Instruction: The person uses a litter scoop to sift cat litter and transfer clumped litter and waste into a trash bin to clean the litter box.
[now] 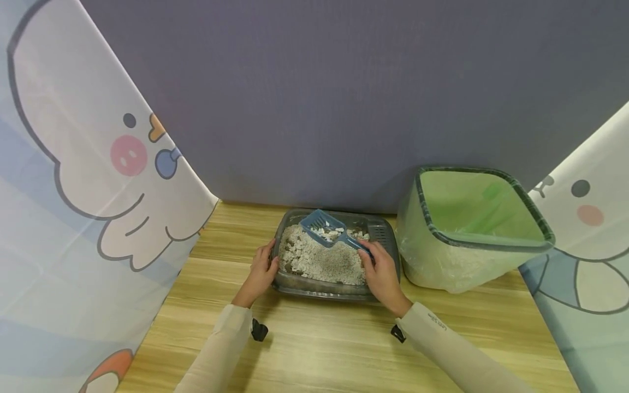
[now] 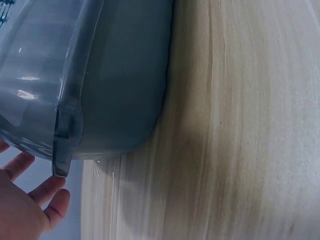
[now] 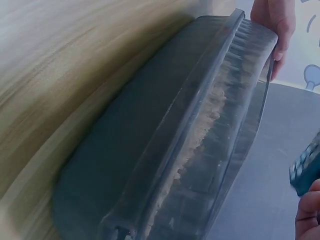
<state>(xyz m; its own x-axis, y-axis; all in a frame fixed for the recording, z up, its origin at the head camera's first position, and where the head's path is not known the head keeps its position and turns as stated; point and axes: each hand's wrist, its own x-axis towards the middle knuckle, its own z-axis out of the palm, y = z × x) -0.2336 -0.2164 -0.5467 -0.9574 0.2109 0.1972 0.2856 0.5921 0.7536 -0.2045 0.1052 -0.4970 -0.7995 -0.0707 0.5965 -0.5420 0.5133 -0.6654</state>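
A grey litter box (image 1: pixel 321 295) filled with pale cat litter (image 1: pixel 339 265) stands on the wooden table. My right hand (image 1: pixel 382 275) grips the handle of a blue litter scoop (image 1: pixel 321 224), holding it over the box. Pale clumps lie in the slotted scoop head. At the left end of the box, my left hand (image 1: pixel 262 270) rests against the rim; in the left wrist view its fingertips (image 2: pixel 49 187) touch the rim's corner, the fingers fairly straight. Only part of the right hand (image 3: pixel 309 210) and of the scoop (image 3: pixel 306 167) shows in the right wrist view.
A waste bin (image 1: pixel 427 262) with a clear plastic liner and a dark green rim stands right of the box. A grey panel (image 1: pixel 314 109) rises behind the table (image 1: pixel 314 349). Cloths printed with cartoon animals (image 1: pixel 73 164) hang on both sides.
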